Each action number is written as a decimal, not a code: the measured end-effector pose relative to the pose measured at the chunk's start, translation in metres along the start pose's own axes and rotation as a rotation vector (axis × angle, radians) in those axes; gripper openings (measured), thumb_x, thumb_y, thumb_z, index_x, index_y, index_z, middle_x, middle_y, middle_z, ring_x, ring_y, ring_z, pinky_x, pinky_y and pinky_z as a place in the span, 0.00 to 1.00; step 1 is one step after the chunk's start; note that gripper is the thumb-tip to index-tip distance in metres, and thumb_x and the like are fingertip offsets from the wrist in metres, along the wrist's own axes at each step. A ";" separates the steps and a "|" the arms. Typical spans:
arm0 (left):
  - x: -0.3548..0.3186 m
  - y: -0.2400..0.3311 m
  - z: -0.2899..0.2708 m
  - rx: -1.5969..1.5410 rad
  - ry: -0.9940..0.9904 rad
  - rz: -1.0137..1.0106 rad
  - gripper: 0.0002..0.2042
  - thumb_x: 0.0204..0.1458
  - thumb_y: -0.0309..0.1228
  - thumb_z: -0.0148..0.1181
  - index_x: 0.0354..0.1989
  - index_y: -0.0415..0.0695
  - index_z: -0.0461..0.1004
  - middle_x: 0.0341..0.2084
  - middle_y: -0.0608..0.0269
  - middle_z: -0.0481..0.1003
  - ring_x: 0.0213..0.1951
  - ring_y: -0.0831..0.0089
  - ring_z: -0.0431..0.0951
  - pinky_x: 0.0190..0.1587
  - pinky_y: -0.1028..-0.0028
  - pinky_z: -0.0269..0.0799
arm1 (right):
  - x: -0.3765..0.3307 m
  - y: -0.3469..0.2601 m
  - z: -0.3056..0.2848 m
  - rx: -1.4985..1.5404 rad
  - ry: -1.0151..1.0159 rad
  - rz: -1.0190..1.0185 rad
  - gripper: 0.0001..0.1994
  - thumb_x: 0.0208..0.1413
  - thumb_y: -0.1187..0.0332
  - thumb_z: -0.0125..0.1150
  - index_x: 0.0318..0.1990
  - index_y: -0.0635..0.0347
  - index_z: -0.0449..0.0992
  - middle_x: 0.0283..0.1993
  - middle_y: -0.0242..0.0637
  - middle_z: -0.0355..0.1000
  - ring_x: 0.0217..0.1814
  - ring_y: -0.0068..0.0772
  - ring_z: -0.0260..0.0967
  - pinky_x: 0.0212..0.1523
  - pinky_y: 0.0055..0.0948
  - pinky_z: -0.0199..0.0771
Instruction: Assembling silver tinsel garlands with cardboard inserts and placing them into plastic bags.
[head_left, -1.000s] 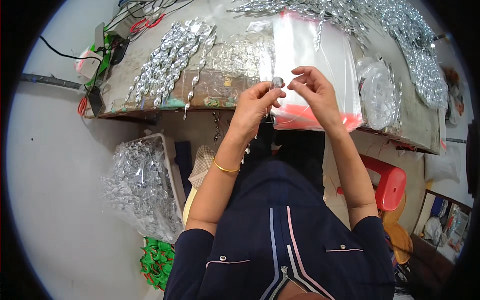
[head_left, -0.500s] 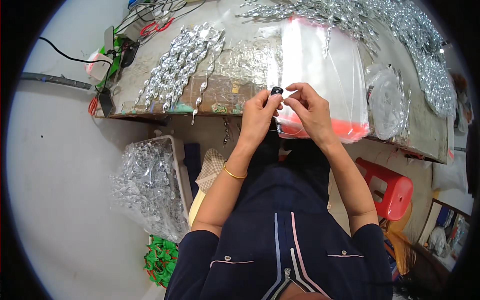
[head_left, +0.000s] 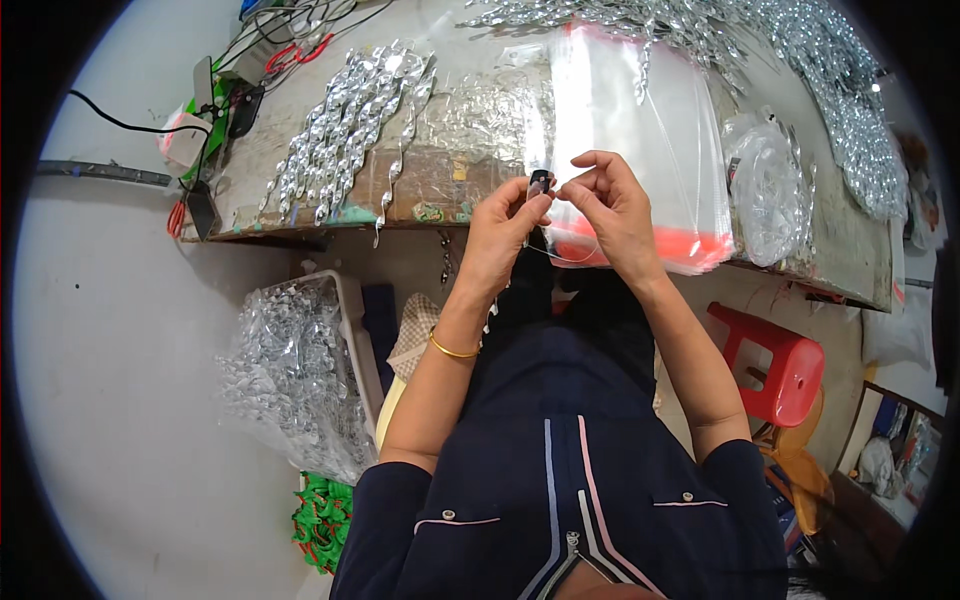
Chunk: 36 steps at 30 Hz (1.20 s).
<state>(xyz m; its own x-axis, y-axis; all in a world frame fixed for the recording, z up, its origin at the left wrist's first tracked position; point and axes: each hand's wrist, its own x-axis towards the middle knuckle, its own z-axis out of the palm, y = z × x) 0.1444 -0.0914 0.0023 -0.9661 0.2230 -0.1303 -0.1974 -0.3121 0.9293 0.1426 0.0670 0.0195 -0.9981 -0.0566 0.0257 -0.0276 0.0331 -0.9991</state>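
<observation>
Hands meet at the near edge of a crowded worktable

The table edge runs just under both hands, bare floor to the left. A stack of clear bags lies behind the right hand. Both hands pinch a small dark piece — left hand fingertips closed on it, right fingers touching. A thin clear loop hangs below; the piece is too small to identify.

Both forearms raised ahead of the torso, left hand and right hand meeting, fingertips pinched in a tight grip.
</observation>
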 end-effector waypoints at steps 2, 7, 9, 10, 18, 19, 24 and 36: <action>-0.001 0.003 0.001 -0.041 -0.011 -0.021 0.07 0.55 0.29 0.57 0.37 0.38 0.74 0.30 0.70 0.73 0.31 0.86 0.68 0.36 0.82 0.66 | -0.002 0.000 0.002 0.013 -0.011 0.002 0.13 0.57 0.76 0.55 0.48 0.66 0.64 0.33 0.35 0.72 0.39 0.22 0.71 0.43 0.20 0.69; -0.001 0.006 0.001 0.008 0.032 -0.045 0.07 0.55 0.30 0.58 0.34 0.39 0.75 0.26 0.71 0.74 0.28 0.86 0.68 0.35 0.83 0.64 | -0.004 -0.001 0.007 0.020 -0.013 0.011 0.11 0.58 0.76 0.55 0.47 0.65 0.63 0.32 0.35 0.73 0.38 0.20 0.71 0.41 0.19 0.68; -0.002 0.004 0.002 0.027 0.050 -0.014 0.07 0.55 0.30 0.58 0.33 0.39 0.75 0.25 0.72 0.73 0.28 0.86 0.68 0.34 0.83 0.64 | -0.004 0.001 0.008 0.054 -0.029 0.022 0.11 0.58 0.76 0.55 0.47 0.64 0.63 0.31 0.34 0.73 0.37 0.19 0.70 0.39 0.18 0.67; -0.002 0.003 0.002 0.045 0.068 0.019 0.07 0.55 0.31 0.58 0.32 0.39 0.75 0.24 0.72 0.73 0.27 0.86 0.68 0.33 0.83 0.63 | -0.005 0.000 0.008 0.055 -0.028 0.023 0.11 0.58 0.76 0.55 0.47 0.64 0.63 0.31 0.34 0.73 0.37 0.19 0.70 0.39 0.18 0.67; -0.001 -0.009 -0.005 0.142 0.047 0.077 0.07 0.57 0.31 0.55 0.34 0.39 0.74 0.24 0.73 0.71 0.27 0.87 0.67 0.30 0.85 0.61 | -0.008 0.004 0.005 -0.011 -0.085 0.036 0.12 0.57 0.74 0.58 0.47 0.66 0.68 0.32 0.33 0.73 0.36 0.18 0.70 0.37 0.18 0.68; -0.001 -0.010 -0.007 0.135 0.028 0.067 0.07 0.57 0.30 0.55 0.36 0.39 0.74 0.25 0.72 0.71 0.28 0.86 0.67 0.31 0.85 0.62 | -0.009 0.004 0.005 -0.011 -0.084 0.037 0.12 0.57 0.74 0.58 0.47 0.66 0.68 0.32 0.33 0.73 0.36 0.18 0.70 0.37 0.18 0.68; -0.002 -0.012 -0.012 0.082 0.045 0.041 0.07 0.57 0.32 0.55 0.35 0.40 0.73 0.26 0.71 0.72 0.28 0.85 0.67 0.32 0.84 0.63 | -0.014 0.006 0.009 -0.306 0.022 -0.166 0.05 0.53 0.74 0.61 0.36 0.65 0.77 0.29 0.31 0.72 0.30 0.17 0.67 0.30 0.19 0.67; -0.005 -0.012 -0.015 -0.119 0.055 -0.002 0.11 0.60 0.33 0.50 0.42 0.39 0.73 0.29 0.71 0.74 0.28 0.89 0.67 0.28 0.87 0.58 | -0.012 -0.009 0.031 -0.452 0.221 -0.374 0.02 0.50 0.75 0.61 0.31 0.62 0.76 0.26 0.31 0.69 0.20 0.15 0.58 0.20 0.19 0.59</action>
<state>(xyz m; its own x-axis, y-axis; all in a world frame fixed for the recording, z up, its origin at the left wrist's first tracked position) 0.1494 -0.1029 -0.0135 -0.9726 0.1737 -0.1544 -0.2150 -0.4199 0.8817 0.1568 0.0366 0.0271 -0.9030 0.0600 0.4254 -0.3498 0.4724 -0.8090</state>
